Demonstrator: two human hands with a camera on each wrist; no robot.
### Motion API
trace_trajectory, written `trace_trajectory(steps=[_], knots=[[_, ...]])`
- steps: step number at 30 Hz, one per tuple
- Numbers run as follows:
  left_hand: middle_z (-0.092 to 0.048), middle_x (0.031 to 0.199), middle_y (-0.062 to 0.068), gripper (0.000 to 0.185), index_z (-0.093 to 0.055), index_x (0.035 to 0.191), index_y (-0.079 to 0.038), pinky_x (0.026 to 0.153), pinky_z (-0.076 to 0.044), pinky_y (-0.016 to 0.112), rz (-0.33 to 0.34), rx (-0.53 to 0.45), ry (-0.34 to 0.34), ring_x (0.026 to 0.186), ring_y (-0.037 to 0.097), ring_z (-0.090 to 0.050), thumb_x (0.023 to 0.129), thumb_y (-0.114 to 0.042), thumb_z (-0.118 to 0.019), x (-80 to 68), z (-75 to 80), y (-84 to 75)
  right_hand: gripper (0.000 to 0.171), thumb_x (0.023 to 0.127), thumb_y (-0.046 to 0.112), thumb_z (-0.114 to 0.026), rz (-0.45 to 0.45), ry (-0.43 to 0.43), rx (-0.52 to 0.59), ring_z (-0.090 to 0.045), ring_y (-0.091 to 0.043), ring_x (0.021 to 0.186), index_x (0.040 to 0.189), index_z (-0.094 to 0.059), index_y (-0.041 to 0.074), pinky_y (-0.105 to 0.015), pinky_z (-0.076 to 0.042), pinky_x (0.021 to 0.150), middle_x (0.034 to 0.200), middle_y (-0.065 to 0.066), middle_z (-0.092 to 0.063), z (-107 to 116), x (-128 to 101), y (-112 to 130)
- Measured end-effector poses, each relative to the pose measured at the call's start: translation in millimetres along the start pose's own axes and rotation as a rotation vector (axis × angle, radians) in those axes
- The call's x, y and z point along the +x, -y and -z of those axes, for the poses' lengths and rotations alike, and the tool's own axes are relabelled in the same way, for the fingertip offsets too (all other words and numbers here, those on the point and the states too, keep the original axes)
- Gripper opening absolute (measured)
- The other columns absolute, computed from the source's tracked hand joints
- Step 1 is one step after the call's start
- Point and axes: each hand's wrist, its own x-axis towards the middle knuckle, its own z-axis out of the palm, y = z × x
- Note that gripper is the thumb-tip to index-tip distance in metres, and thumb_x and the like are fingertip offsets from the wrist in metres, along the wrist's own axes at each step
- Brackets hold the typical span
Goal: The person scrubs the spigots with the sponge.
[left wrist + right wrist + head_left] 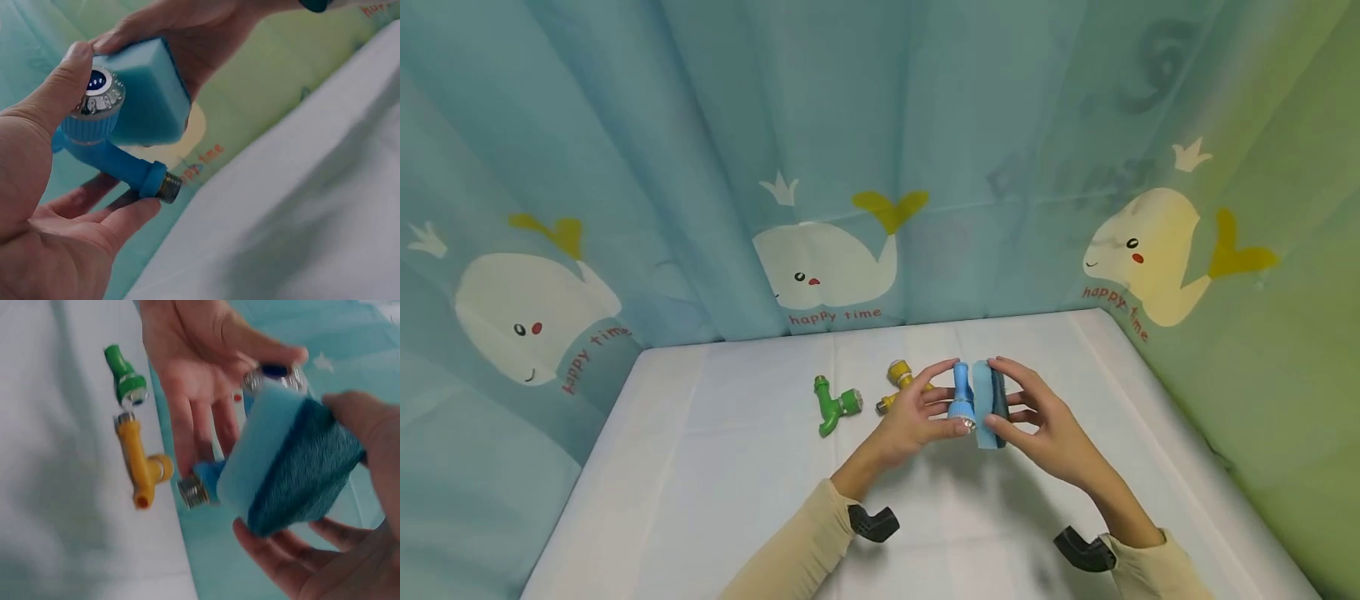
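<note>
A curtained booth, folks: whale-print curtain [850, 125] behind the table [700, 467] and down both its sides!

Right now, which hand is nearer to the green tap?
The left. In the head view, the left hand holds the blue tap just right of the green tap; the right hand is farther right, gripping the sponge.
</note>
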Motion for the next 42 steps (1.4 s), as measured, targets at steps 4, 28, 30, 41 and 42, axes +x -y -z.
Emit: trace_trajectory(steps=[4, 28, 30, 41, 42], knots=[[-0.062, 0.137, 0.020, 0.089, -0.041, 0.156, -0.021, 0.096, -0.057, 0.044, -0.057, 0.059, 0.008, 0.122, 0.027, -0.064, 0.082, 0.002, -0.084, -2.2, 3.1, -7.9, 0.067, 0.095, 0.004, -0.073, 0.028, -0.019, -0.038, -0.067, -0.020, 0.105, 0.154, -0.048, 0.022, -0.028, -0.059, 0.083, 0.157, -0.005, -0.045, -6, 5, 11], [-0.066, 0.128, 0.025, 0.094, -0.039, 0.157, -0.009, 0.092, -0.058, 0.042, -0.125, -0.012, -0.069, 0.115, 0.027, -0.068, 0.079, -0.016, -0.091, -15.9, 13.7, -21.4, 0.062, 0.084, 0.004, -0.084, 0.190, -0.038, -0.179, -0.060, -0.031, 0.125, 0.141, -0.065, 0.021, -0.036, -0.060, 0.082, 0.154, -0.010, -0.049, -17, 10, 21], [-0.064, 0.131, 0.023, 0.093, -0.038, 0.157, -0.009, 0.094, -0.058, 0.042, -0.125, -0.016, -0.073, 0.119, 0.028, -0.066, 0.080, -0.014, -0.090, -16.9, 14.2, -20.2, 0.064, 0.083, 0.003, -0.084, 0.191, -0.054, -0.174, -0.063, -0.027, 0.120, 0.141, -0.064, 0.021, -0.034, -0.060, 0.080, 0.153, -0.009, -0.049, -17, 10, 23], [-0.052, 0.137, 0.021, 0.090, -0.046, 0.153, -0.011, 0.098, -0.055, 0.043, -0.175, -0.021, -0.059, 0.121, 0.033, -0.059, 0.078, -0.025, -0.092, -27.4, 15.8, -18.0, 0.064, 0.081, 0.004, -0.086, 0.224, -0.062, -0.204, -0.062, -0.031, 0.122, 0.140, -0.066, 0.020, -0.037, -0.061, 0.079, 0.152, -0.013, -0.050, -25, 13, 25], [-0.051, 0.136, 0.020, 0.088, -0.046, 0.153, -0.012, 0.099, -0.055, 0.042, -0.168, -0.020, -0.053, 0.122, 0.033, -0.059, 0.078, -0.023, -0.092, -27.9, 15.7, -17.3, 0.065, 0.080, 0.004, -0.086, 0.226, -0.072, -0.201, -0.062, -0.030, 0.121, 0.140, -0.066, 0.020, -0.036, -0.061, 0.078, 0.152, -0.012, -0.049, -25, 15, 26]])
